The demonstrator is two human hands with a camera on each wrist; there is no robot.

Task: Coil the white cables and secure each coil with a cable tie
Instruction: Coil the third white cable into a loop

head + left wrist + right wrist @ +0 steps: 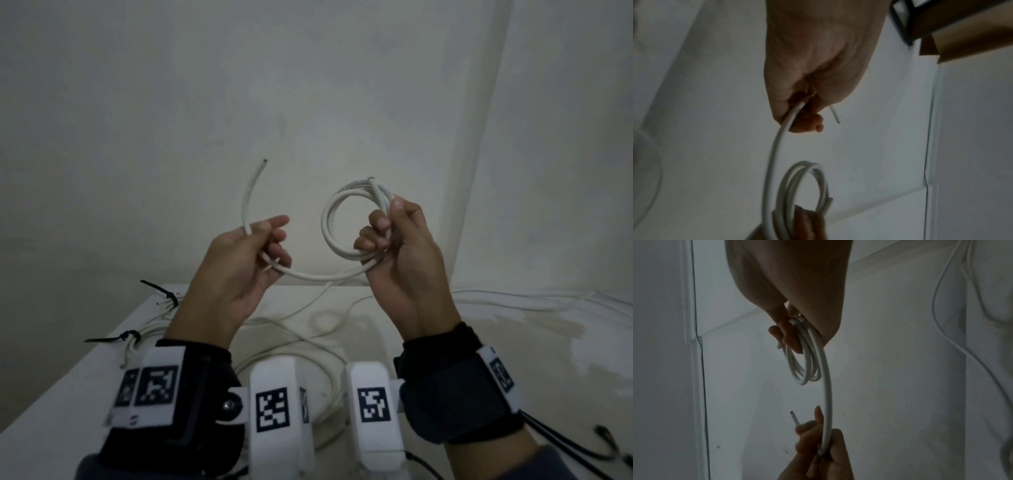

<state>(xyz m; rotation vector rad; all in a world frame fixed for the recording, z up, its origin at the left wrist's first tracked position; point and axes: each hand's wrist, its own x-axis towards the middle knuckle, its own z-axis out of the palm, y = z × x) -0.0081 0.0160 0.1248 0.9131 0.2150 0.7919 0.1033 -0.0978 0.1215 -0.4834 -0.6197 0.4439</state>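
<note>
The right hand point(404, 253) grips a small coil point(346, 226) of white cable point(318, 275), fingers and thumb curled round the bunched loops at the coil's right side. From under those fingers a loose stretch of the cable curves across to the left hand point(239, 267), whose fingers close around it; the free end point(251, 188) rises above the left thumb. Below both hands, loose white cables point(308, 342) and two tied bundles with black cable ties point(164, 294) lie on the white table point(68, 383).
</note>
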